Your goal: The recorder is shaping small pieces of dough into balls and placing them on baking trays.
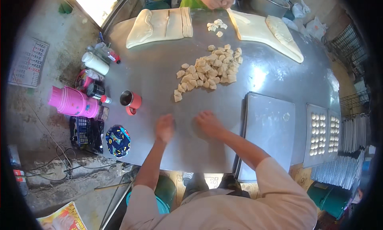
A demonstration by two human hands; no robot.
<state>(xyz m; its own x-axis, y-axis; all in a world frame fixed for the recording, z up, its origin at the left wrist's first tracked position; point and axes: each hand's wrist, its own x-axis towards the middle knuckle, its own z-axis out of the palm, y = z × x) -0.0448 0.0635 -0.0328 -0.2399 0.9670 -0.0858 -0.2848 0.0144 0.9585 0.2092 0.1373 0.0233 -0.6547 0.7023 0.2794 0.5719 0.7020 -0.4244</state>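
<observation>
My left hand (pixel 164 128) is low over the metal table, smeared by motion, so its fingers cannot be made out. Palm down on the tabletop, my right hand (pixel 209 123) has its fingers curled in. Whatever may lie under the palm is hidden. Just beyond both hands spreads a heap of cut dough pieces (pixel 209 69), its nearest piece a short way ahead of my left hand. A red mug (pixel 134 102) stands to the left of that hand. Stacked flat metal trays (pixel 270 126) lie to the right of my right arm.
Large folded dough slabs (pixel 155 27) (pixel 265 32) lie at the far side, where another person's hands (pixel 218 0) work near small dough scraps (pixel 217 26). Trays of dough balls (pixel 318 130) sit at the right edge. A pink jug (pixel 74 102) and bottles (pixel 95 63) line the left.
</observation>
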